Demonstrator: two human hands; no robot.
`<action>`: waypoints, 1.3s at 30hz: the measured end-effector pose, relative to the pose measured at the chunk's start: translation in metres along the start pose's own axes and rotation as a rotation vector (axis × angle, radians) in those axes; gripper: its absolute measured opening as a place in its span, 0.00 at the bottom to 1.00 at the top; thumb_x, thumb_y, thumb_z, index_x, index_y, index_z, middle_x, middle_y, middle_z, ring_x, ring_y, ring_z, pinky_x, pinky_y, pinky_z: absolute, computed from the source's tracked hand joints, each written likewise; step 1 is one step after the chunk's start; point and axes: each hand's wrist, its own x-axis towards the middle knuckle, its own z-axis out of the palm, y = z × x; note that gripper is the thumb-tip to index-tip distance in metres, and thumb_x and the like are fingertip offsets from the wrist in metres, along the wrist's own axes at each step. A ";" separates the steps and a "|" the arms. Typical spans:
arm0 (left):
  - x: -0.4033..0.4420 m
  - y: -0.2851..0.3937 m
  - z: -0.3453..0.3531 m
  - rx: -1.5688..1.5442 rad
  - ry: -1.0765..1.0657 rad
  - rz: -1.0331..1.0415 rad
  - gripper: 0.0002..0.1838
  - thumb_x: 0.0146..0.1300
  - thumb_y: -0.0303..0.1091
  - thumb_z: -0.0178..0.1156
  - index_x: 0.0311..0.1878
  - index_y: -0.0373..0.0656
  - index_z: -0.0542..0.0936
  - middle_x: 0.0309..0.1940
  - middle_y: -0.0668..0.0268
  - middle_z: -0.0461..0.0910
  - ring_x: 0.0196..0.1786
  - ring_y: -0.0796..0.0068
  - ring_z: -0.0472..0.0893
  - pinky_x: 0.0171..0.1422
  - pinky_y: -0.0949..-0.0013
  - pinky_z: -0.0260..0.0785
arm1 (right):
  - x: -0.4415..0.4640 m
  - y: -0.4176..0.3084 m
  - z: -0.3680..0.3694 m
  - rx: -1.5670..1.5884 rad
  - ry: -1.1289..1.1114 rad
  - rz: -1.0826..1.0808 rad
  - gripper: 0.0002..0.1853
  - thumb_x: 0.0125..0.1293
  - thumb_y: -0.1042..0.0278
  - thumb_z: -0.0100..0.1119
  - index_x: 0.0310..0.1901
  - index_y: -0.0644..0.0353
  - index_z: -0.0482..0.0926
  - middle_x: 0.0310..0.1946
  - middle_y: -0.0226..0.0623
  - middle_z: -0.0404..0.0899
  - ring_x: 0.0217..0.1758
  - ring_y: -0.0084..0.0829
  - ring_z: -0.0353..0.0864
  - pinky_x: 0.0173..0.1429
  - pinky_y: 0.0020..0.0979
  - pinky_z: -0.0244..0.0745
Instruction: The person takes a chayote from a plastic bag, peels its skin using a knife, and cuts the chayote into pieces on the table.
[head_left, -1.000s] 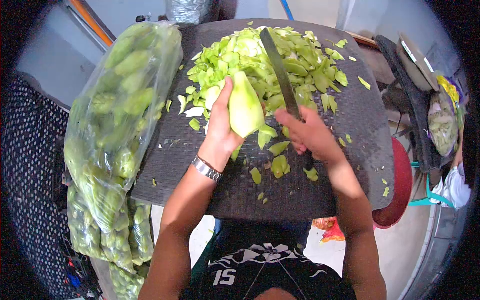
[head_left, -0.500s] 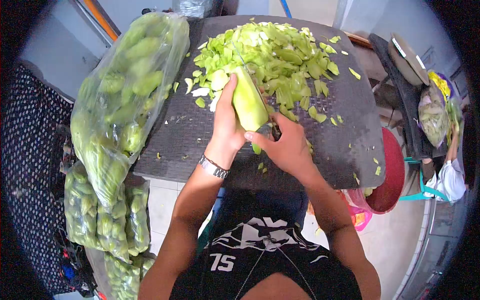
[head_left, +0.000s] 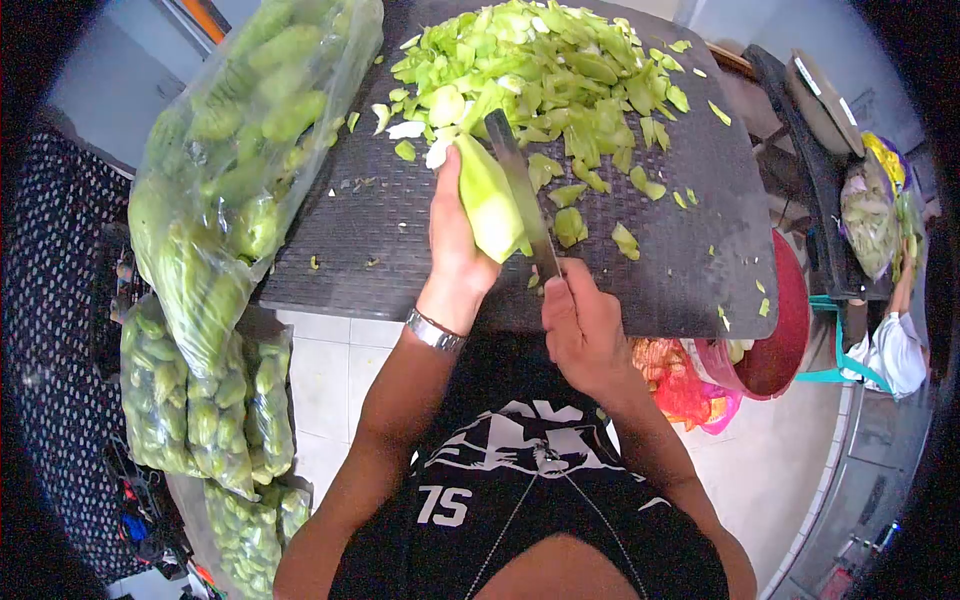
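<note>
My left hand (head_left: 458, 240), with a metal watch on its wrist, is wrapped round a pale green peeled vegetable (head_left: 487, 200). Closed on the handle of a long knife (head_left: 524, 190) is my right hand (head_left: 585, 325). The blade points up and away, close along the right side of the vegetable. A big heap of green peelings (head_left: 540, 75) lies beyond both hands on the dark woven tabletop (head_left: 400, 290), with loose peels scattered to the right of the knife.
A large clear bag of green vegetables (head_left: 240, 150) lies at the left, with smaller filled bags (head_left: 190, 400) below it. At the right are a red tub (head_left: 780, 340), a plastic bag (head_left: 868, 215) and another person's arm (head_left: 905, 285).
My right hand drew the knife down beside the vegetable, then moved down and right, away from my left hand. The view has shifted, so the tabletop appears higher.
</note>
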 end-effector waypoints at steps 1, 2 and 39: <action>-0.005 0.003 0.006 0.013 -0.003 -0.016 0.29 0.75 0.66 0.52 0.54 0.45 0.75 0.39 0.58 0.82 0.36 0.57 0.84 0.42 0.53 0.81 | 0.000 0.003 0.001 -0.016 0.012 -0.040 0.21 0.86 0.53 0.42 0.59 0.62 0.77 0.22 0.27 0.70 0.21 0.18 0.70 0.27 0.27 0.67; -0.009 0.004 0.009 0.027 -0.008 -0.030 0.29 0.75 0.66 0.51 0.53 0.45 0.75 0.39 0.58 0.82 0.37 0.57 0.84 0.43 0.52 0.81 | 0.000 0.005 0.002 -0.004 0.009 -0.058 0.22 0.86 0.52 0.41 0.57 0.63 0.77 0.21 0.27 0.70 0.22 0.18 0.70 0.27 0.27 0.66; -0.052 -0.006 0.021 0.196 -0.016 0.261 0.36 0.79 0.69 0.36 0.52 0.41 0.75 0.41 0.58 0.81 0.40 0.57 0.85 0.49 0.53 0.81 | -0.003 0.006 0.019 0.060 0.005 -0.047 0.25 0.82 0.44 0.45 0.58 0.64 0.67 0.25 0.60 0.78 0.36 0.69 0.82 0.33 0.54 0.72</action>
